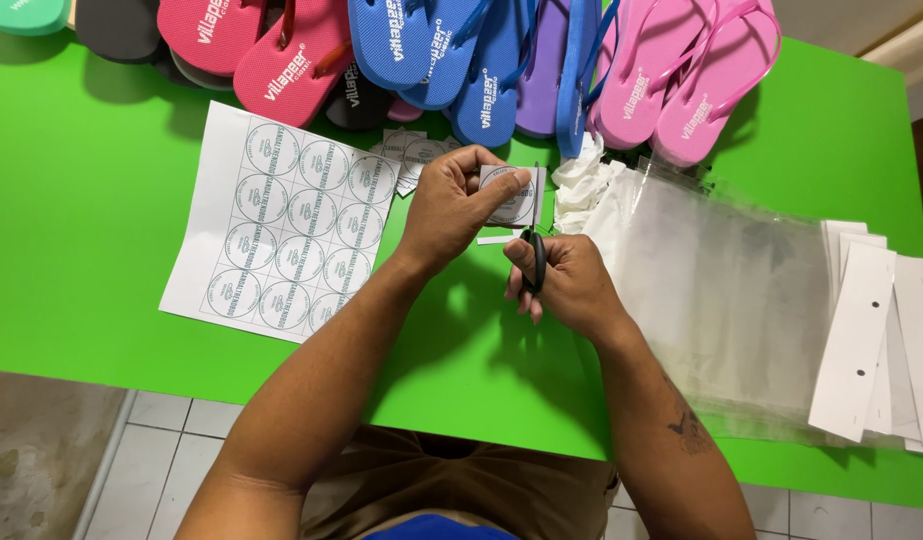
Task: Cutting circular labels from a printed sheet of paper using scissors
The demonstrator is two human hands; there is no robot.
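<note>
Both forearms reaching forward from the bottom edge, bare, converging near the middle. Left hand point(452, 205) raised a little further out, back of hand up, fingers curled inward, thumb and forefinger pinched together at the tip. Right hand point(567, 285) just below and beside it, nearly touching, knuckles up, fingers folded under, thumb pushed forward. Right forearm angled in from the lower right, dark mark on its skin near the middle.
</note>
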